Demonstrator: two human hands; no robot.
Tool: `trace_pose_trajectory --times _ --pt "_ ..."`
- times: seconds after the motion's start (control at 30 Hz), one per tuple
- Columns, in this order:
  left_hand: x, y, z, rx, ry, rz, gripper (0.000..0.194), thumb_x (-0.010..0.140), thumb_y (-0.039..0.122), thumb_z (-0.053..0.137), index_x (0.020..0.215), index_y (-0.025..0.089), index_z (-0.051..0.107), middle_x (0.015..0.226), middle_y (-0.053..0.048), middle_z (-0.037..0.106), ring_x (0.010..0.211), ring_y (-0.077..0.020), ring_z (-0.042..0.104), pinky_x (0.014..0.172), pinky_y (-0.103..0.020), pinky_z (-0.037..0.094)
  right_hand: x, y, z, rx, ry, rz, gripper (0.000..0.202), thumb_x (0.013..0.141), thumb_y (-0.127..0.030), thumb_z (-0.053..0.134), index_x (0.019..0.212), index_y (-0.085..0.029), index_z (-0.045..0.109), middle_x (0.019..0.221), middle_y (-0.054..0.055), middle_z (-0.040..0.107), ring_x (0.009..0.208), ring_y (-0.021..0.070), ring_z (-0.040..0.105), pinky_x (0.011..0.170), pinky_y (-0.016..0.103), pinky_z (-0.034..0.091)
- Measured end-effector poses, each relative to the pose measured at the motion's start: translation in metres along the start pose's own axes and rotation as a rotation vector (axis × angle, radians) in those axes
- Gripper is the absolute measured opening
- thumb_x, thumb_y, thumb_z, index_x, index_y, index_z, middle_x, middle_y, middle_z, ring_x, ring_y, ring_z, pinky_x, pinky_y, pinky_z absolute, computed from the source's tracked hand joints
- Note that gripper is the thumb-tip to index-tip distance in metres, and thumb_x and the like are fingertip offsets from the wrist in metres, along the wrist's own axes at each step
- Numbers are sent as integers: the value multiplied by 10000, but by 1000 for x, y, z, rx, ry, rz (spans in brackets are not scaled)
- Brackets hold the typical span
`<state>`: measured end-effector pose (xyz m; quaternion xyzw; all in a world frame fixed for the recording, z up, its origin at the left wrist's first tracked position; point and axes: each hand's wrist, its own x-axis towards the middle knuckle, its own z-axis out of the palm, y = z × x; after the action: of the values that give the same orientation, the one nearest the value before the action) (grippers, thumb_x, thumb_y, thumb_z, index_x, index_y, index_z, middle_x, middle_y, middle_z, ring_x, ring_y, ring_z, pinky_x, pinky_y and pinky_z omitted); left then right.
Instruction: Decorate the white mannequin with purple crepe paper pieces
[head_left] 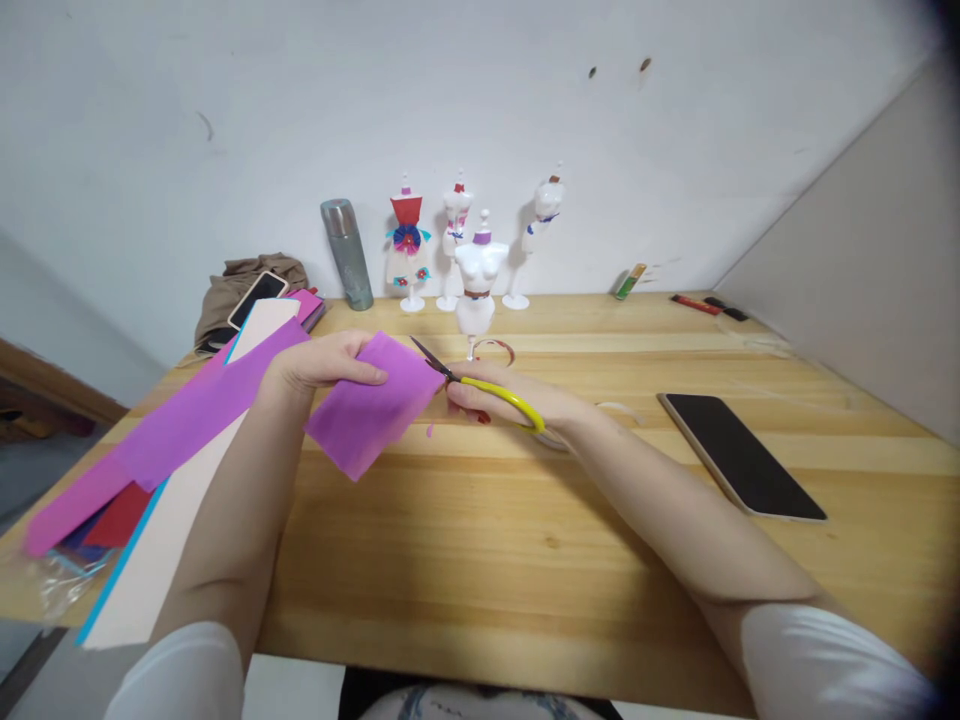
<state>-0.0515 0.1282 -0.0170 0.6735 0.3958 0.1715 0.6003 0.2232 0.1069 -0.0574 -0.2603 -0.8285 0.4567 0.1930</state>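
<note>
My left hand (334,360) pinches the top edge of a folded-looking piece of purple paper (379,410), thumb lying across its front. Whether the sheet is crepe paper or thin felt I cannot tell. Yellow-handled scissors (504,397) are in my right hand (484,392), fingers wrapped around the handles. Their dark blades point up and left, slightly apart, close to the paper's right corner. A tiny purple scrap (430,431) lies on the table just below. Behind my right hand stands a small white mannequin (480,270) with a purple neck band and a brown waist band.
Long purple, pink and white strips (202,410) lie along the table's left side, over red and blue sheets. A large black-screened phone (742,455) rests at right. Along the wall stand a grey bottle (348,255), a dressed mannequin (407,235), others, and a glue stick (631,281).
</note>
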Motion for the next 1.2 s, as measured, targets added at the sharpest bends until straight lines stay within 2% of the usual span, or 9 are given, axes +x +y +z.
trace_pose_trajectory --times 0.2,0.47,0.73,0.9,1.03,1.2 --pt "3 -3 0 13 -12 14 450 658 349 884 1036 143 754 886 -63 769 813 -204 712 754 -297 561 1 2 1 29 -7 -8 327 994 -474 440 855 -186 506 743 -3 516 628 108 454 555 256 367" --pt "6 -8 -3 35 -11 -3 429 662 366 874 1009 148 748 940 -67 763 853 -207 703 796 -312 558 1 1 2 31 4 12 391 996 -547 424 769 -230 439 722 4 494 617 132 446 563 282 388" --pt "8 -11 -5 37 -29 -5 423 680 376 858 1002 129 738 952 -73 766 848 -202 707 792 -306 567 2 1 3 39 27 -20 430 980 -585 446 745 -226 417 647 -23 433 574 117 408 505 268 344" --pt "7 -9 -2 -4 -21 15 464 656 360 877 1044 139 754 933 -73 781 827 -205 721 761 -293 578 2 -3 2 47 23 -20 388 985 -531 465 751 -224 414 627 -36 410 556 110 399 494 271 332" --pt "6 -8 0 -27 -18 23 448 656 345 879 1034 136 760 878 -78 779 788 -209 723 742 -301 579 2 -6 1 47 28 48 309 983 -459 480 795 -215 463 650 -31 439 567 111 419 494 268 344" --pt "6 -9 0 -37 4 32 430 656 339 878 1013 131 761 878 -80 782 766 -197 716 710 -286 572 3 -8 2 66 49 114 248 966 -420 528 865 -194 545 581 -50 434 511 97 409 453 242 332"
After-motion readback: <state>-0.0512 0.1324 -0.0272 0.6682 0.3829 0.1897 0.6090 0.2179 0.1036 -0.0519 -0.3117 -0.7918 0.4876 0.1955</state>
